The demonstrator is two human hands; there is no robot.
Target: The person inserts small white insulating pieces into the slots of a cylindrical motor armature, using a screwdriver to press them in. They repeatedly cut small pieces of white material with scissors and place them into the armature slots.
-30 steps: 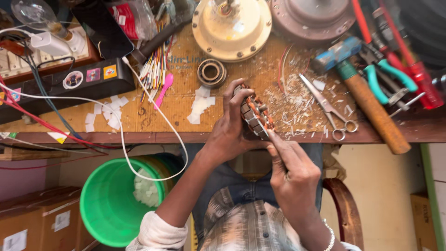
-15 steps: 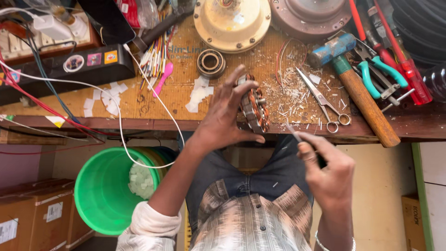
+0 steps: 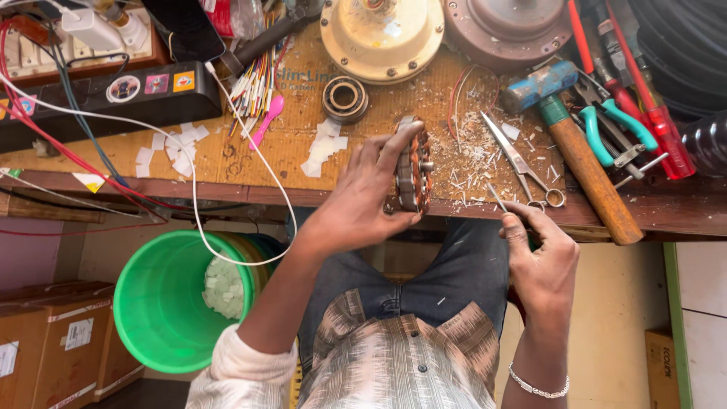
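Observation:
My left hand [image 3: 362,195] grips a round motor stator [image 3: 414,173] with copper windings, held on edge at the front edge of the wooden workbench [image 3: 227,163]. My right hand [image 3: 539,257] is to the right and lower, below the bench edge, pinching a thin metal tool [image 3: 497,198] whose tip points up toward the stator. The tool tip is apart from the stator.
On the bench lie scissors [image 3: 519,160], a hammer [image 3: 579,148] with a blue head, green-handled pliers [image 3: 615,129], a bearing [image 3: 345,99], two round motor covers [image 3: 382,34], coloured wires [image 3: 256,83], white paper scraps and a black box [image 3: 98,95]. A green bucket [image 3: 163,303] and cardboard boxes [image 3: 45,341] stand below left.
My right hand has drawn away from the stator, down and to the right, with the thin tool in it. My left hand has turned the stator on edge and keeps its hold.

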